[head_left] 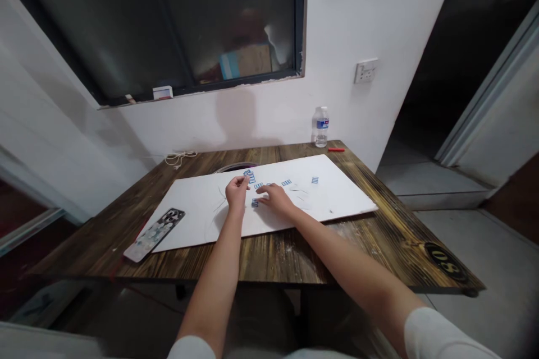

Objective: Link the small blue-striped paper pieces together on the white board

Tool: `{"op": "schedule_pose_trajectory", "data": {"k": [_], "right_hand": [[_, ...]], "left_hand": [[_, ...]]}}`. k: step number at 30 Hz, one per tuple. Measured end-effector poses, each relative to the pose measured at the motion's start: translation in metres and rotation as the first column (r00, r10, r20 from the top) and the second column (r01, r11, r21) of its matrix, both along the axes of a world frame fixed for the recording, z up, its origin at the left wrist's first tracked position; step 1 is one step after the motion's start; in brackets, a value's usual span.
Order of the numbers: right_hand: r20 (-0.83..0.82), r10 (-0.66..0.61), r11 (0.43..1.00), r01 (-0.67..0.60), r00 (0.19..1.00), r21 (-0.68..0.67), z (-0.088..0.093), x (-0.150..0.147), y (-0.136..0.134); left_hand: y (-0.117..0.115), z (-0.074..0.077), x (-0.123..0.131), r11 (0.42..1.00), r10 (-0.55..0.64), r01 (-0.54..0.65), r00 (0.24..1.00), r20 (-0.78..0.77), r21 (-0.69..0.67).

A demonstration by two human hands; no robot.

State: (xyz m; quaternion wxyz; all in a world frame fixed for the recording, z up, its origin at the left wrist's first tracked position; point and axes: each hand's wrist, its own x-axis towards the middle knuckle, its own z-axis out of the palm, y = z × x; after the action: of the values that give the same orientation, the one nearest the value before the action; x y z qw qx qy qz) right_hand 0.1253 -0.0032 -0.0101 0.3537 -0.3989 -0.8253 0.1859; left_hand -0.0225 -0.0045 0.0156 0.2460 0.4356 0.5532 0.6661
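A white board (337, 190) lies on the wooden table (370, 247), with several small blue clips scattered on it. My left hand (237, 190) is raised a little over the board, its fingers pinched on a small stack of blue clips (248, 175). My right hand (273, 196) rests on the board, fingers curled down beside a loose blue clip (255, 202). More clips lie apart to the right, one (286, 182) near my right hand and one (315, 179) further out.
A phone (155, 234) lies at the board's left corner. A water bottle (320, 127) and a red pen (336, 150) stand at the table's back right. A white cable (180, 158) lies at the back left. A wall socket (365, 70) is above; a doorway opens at right.
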Motion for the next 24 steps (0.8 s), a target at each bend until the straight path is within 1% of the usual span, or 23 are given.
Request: {"op": "schedule_pose_trajectory", "data": {"k": [2,4,8,10,13,16,19,21,24], "right_hand": [[0.152,0.020,0.999,-0.024,0.988,0.025,-0.001,-0.005,-0.009],[0.268,0.033,0.998,-0.047,0.963,0.045,0.000,-0.009,-0.016],[0.405,0.045,0.995,-0.076,0.913,0.062,0.006,-0.011,-0.022],[0.451,0.040,0.991,-0.092,0.892,0.093,0.009,-0.011,-0.022],[0.496,0.027,0.974,-0.136,0.868,0.184,0.009,-0.013,-0.021],[0.533,0.016,0.937,-0.198,0.846,0.287,0.005,-0.016,-0.020],[0.559,0.021,0.913,-0.244,0.829,0.327,0.002,-0.018,-0.019],[0.545,0.014,0.913,-0.233,0.838,0.335,0.003,-0.016,-0.018],[0.465,-0.022,0.921,-0.163,0.885,0.353,0.007,-0.010,-0.014]], "left_hand": [[0.001,0.000,-0.001,1.000,0.025,-0.025,1.000,0.007,0.011],[0.001,-0.001,-0.002,0.999,0.034,-0.034,0.999,0.001,0.016],[0.002,-0.002,-0.002,0.999,0.030,-0.030,1.000,0.002,0.012],[0.002,-0.001,-0.002,0.999,0.034,-0.034,0.999,0.002,0.006],[0.001,0.000,-0.001,0.999,0.040,-0.040,0.999,-0.006,0.001],[0.001,0.001,-0.001,0.999,0.038,-0.038,0.999,-0.004,0.001],[0.000,0.001,-0.002,0.999,0.034,-0.034,0.999,-0.006,0.001],[0.000,0.001,-0.001,0.999,0.034,-0.034,0.999,-0.006,-0.007],[-0.001,0.001,-0.001,0.999,0.025,-0.025,1.000,-0.010,-0.029]]}}
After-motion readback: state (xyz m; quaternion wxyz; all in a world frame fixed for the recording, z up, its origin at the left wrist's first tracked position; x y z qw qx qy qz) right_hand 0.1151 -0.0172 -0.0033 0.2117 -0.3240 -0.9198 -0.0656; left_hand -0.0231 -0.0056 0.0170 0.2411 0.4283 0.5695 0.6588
